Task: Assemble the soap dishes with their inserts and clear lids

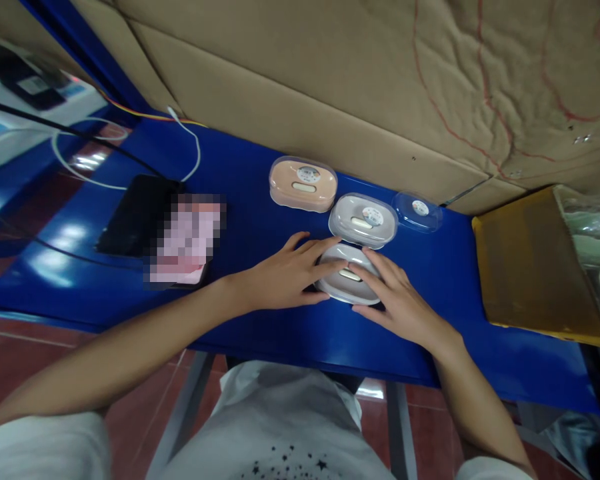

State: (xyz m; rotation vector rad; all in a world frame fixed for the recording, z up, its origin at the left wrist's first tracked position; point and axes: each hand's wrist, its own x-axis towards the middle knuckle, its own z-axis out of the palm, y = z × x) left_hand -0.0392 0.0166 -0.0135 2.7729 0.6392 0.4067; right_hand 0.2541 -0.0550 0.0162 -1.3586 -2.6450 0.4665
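A grey oval case lies on the blue table near its front edge. My left hand rests against the case's left side with fingers laid over its top. My right hand touches its right side, fingers spread across the lid. Just behind it sits a second grey case under a clear lid with a round sticker. A peach case with a clear lid stands further back left. A loose clear lid lies to the right.
A black tablet and a blurred pink item lie at the left, with white and black cables behind. Cardboard sheets wall the back. A yellow-edged cardboard box holding bagged parts stands at the right.
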